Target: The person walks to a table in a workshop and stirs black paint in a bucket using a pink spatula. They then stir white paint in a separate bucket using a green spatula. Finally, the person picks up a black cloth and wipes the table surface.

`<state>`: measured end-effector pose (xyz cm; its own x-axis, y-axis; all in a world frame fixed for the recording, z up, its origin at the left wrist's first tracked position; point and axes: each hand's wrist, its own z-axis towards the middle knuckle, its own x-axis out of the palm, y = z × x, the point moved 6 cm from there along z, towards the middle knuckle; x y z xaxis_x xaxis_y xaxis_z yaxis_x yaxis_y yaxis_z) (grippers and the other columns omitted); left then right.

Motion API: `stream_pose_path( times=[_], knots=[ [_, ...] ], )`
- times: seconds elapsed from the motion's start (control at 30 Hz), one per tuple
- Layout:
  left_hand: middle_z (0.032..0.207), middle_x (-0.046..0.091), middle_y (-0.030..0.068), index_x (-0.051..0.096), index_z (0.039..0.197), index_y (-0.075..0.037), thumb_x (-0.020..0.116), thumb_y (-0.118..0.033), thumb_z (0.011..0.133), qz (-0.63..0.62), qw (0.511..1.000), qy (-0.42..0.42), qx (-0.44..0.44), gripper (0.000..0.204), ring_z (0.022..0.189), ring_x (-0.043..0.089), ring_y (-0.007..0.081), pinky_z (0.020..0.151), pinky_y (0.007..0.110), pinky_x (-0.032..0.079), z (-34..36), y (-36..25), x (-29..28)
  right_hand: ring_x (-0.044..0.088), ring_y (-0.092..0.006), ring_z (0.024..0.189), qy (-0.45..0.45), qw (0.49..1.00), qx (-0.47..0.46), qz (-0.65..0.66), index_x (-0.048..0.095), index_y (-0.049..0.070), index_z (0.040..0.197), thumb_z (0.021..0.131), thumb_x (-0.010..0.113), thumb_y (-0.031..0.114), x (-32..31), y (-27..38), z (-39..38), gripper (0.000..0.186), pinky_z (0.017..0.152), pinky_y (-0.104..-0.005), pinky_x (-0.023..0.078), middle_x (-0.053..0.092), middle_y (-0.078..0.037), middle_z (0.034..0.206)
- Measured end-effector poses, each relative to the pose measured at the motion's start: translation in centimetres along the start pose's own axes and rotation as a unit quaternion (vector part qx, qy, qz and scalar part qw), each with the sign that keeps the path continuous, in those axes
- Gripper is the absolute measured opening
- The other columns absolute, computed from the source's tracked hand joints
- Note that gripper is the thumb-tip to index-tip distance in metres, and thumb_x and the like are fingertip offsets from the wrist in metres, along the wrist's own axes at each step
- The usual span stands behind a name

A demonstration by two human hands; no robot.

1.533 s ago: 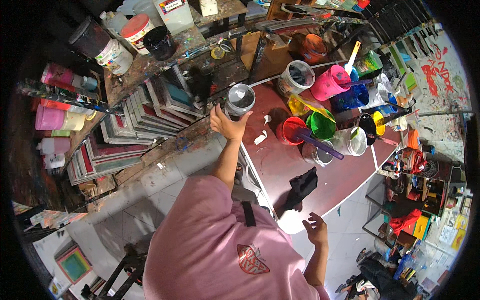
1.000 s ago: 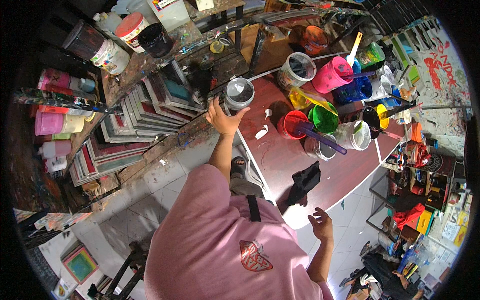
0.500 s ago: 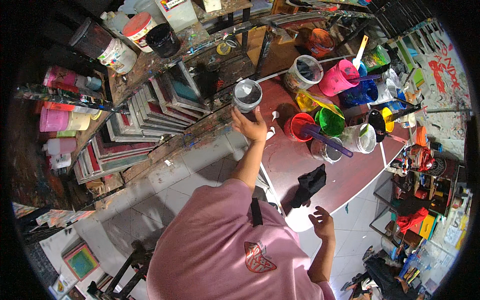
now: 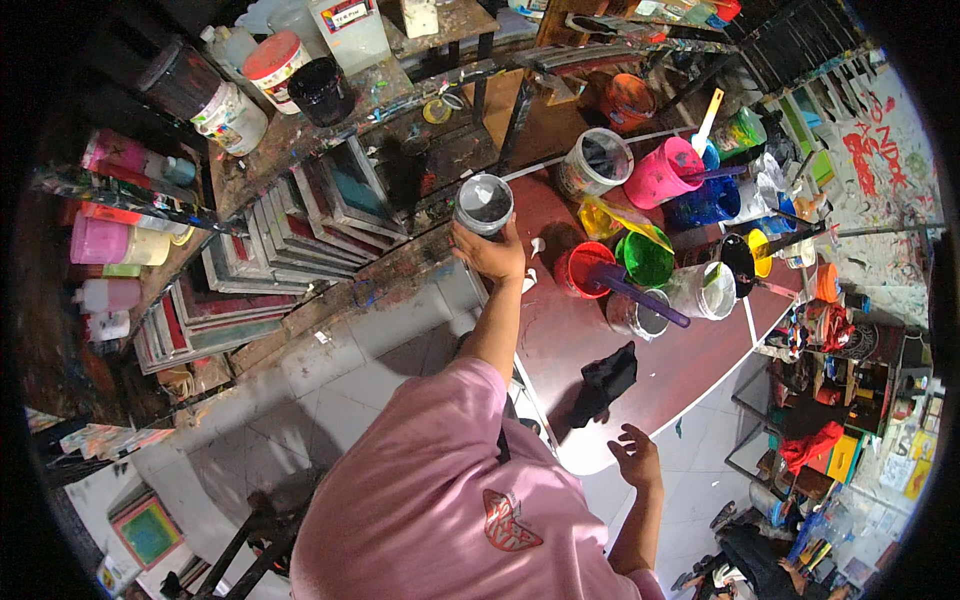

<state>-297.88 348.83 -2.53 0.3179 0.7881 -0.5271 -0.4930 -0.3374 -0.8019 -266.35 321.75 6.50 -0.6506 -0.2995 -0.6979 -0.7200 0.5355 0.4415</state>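
Observation:
At the table's left end, my left hand (image 4: 494,256) is wrapped round the near side of a clear plastic tub (image 4: 484,204) with grey paint inside. Its fingers are partly hidden by the tub. My right hand (image 4: 637,460) hangs off the table's near edge, fingers apart and nothing in them. A crumpled black cloth (image 4: 608,383) lies on the table just beyond it. To the right of the tub stand a red paint cup (image 4: 575,268) with a purple stirring stick (image 4: 655,305), a green paint cup (image 4: 645,258) and a white-rimmed tub (image 4: 703,291).
More paint tubs crowd the dark red table (image 4: 690,360), including a pink tub (image 4: 660,172) and a whitish bucket (image 4: 595,162). Framed screens (image 4: 290,235) lean in a rack on the left. Above them, a wooden shelf (image 4: 262,170) bears containers.
The whole view has shifted slightly, with the table moving left in the picture. My left hand keeps its hold on the tub. The right hand stays spread near the table's edge.

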Motion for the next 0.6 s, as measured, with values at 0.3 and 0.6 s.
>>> stream_pose_path(
  times=[0.3,0.6],
  knots=[
    [0.125,0.035,0.0292,0.026,0.125,0.011,0.072,-0.03,0.065,-0.113,0.985,0.122,0.054,0.086,0.118,0.031,0.0435,0.099,0.047,0.024,1.5,1.1,-0.5,0.061,-0.0219,0.071,0.003,1.0,-0.021,0.017,0.054,-0.002,0.108,0.069,0.071,0.02,0.3,0.9,1.9,0.047,0.061,-0.0311,0.05,0.061,-0.015,0.091],
    [0.109,0.052,0.0117,0.039,0.12,0.001,0.072,-0.014,0.07,-0.332,0.905,0.263,-0.033,0.062,0.101,0.049,0.019,0.087,0.03,0.038,2.2,3.0,-0.5,0.061,-0.0219,0.074,0.029,0.999,-0.007,0.036,0.054,-0.002,0.108,0.069,0.071,0.02,0.5,1.9,3.4,0.048,0.061,-0.0314,0.05,0.061,-0.014,0.09]
  ],
)
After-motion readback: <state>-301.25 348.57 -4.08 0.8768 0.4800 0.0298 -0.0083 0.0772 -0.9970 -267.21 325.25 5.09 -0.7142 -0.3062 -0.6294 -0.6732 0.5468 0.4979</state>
